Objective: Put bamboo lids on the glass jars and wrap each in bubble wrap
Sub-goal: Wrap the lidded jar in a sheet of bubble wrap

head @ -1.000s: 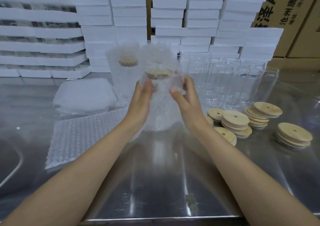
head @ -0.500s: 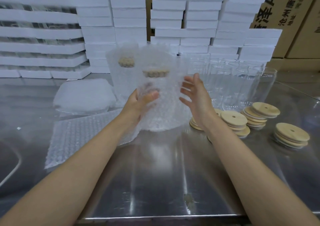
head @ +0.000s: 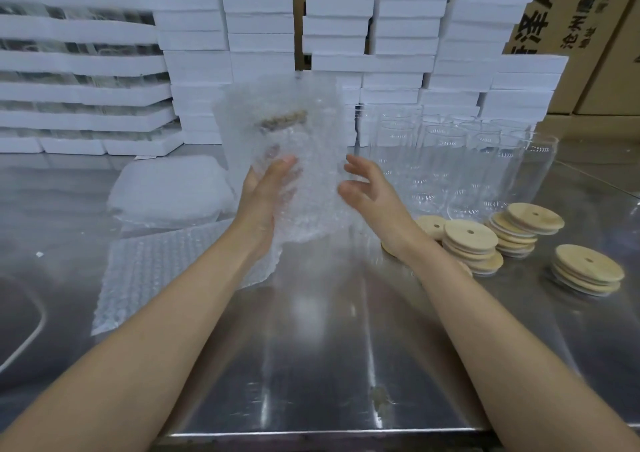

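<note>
In left hand (head: 266, 195): wrapped jar (head: 301, 150); lid (head: 282, 120) seemingly on

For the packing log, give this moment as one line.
step: wrapping; left hand: holds wrapped jar; right hand: open beside it; lid: on; bare jars, loose lids: right

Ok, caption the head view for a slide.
Left hand holds a bubble-wrapped lidded jar; right hand hovers open beside it.

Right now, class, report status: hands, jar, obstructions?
Left hand grips wrapped jar, bamboo lid on. Right hand open beside it. Empty glass jars close on the right.
</note>
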The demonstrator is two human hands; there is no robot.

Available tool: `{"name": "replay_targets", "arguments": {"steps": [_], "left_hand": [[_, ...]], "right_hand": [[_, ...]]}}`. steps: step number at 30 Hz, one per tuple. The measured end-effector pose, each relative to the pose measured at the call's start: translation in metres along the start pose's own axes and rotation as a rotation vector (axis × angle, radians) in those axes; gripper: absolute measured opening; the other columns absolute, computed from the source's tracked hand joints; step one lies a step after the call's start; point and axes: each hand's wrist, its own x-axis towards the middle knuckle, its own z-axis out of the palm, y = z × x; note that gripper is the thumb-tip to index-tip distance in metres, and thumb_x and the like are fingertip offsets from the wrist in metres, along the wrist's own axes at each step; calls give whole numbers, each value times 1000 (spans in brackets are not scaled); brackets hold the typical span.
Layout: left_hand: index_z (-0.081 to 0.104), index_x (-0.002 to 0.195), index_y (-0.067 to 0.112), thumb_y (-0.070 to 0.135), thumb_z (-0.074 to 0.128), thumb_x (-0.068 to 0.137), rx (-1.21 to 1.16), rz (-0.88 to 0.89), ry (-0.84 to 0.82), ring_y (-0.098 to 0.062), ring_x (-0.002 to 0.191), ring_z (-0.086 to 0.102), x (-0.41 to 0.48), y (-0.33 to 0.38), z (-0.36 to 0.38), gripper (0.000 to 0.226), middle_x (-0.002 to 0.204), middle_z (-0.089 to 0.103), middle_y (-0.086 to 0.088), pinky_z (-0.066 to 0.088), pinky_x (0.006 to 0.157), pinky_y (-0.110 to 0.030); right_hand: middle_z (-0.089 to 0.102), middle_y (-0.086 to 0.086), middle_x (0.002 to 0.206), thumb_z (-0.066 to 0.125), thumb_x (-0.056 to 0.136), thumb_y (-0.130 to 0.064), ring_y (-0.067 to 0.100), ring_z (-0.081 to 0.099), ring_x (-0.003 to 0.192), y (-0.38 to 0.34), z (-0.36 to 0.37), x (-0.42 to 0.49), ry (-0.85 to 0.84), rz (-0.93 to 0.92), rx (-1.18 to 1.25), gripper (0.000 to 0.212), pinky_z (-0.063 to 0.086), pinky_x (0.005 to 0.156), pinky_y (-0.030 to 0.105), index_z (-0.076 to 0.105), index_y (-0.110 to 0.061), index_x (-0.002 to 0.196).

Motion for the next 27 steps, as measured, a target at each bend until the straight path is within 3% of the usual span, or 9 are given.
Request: {"name": "replay_targets", "arguments": {"steps": [3,7,9,11,13,17,20,23,27], "left_hand": [[58,115,28,44,75,65,126,28,-112,-11,102,67,-8,-4,5,55,110,70,5,53,84,-26],[63,115,34,70,73,57,325,59,-191,-1,104,65,-10,-6,9,69,111,70,14,51,82,-16],[61,119,36,85,51,64,353,-21,-206,1,106,62,-6,-4,6,74,117,66,16,50,85,-16],[64,114,29,70,30,90,471,-97,-176,-5,99,64,0,-5,2,58,115,66,10,49,84,-23],[64,90,27,49,28,102,685,-122,-74,-6,74,63,3,-9,-3,44,88,66,8,47,67,-24],[55,79,17,31,31,104,811,-205,-129,-14,46,64,0,-22,-7,37,54,62,5,41,44,-17],[47,69,10,13,31,101,781,-189,-142,-11,37,54,-2,-26,-5,36,50,58,-7,37,38,-16],[52,68,-1,-1,34,91,859,-119,-104,-18,44,46,-3,-29,-7,29,58,49,-13,36,49,-23],[60,78,3,-1,40,86,1130,26,-38,-29,66,55,-4,-31,-12,21,73,60,-12,41,59,-32]], "right_hand": [[47,-14,141,79,65,-52,-1,46,128,0,9,-4,-61,-53,-7,95,39,106,22,33,-26,144],[63,-1,127,83,64,-40,8,61,116,3,2,0,20,-17,49,87,46,103,35,44,-15,138],[64,3,123,80,65,-38,10,64,110,6,0,1,59,10,105,84,49,99,33,44,-15,137],[63,4,123,79,62,-40,10,64,109,9,0,2,104,28,154,85,50,97,31,43,-18,135],[62,3,121,80,60,-40,10,63,108,12,0,4,156,39,190,82,50,98,34,44,-24,132],[62,9,124,82,61,-35,18,63,113,14,-3,8,192,37,288,81,50,100,43,45,-19,131],[65,2,118,83,59,-36,10,65,108,14,-4,7,183,11,271,79,53,91,29,47,-22,128],[62,5,121,84,60,-36,14,62,113,16,-1,7,135,-15,188,85,49,101,33,45,-16,133],[56,-15,123,84,57,-50,-4,54,117,15,5,1,53,-36,9,91,42,100,17,37,-29,133]]}}
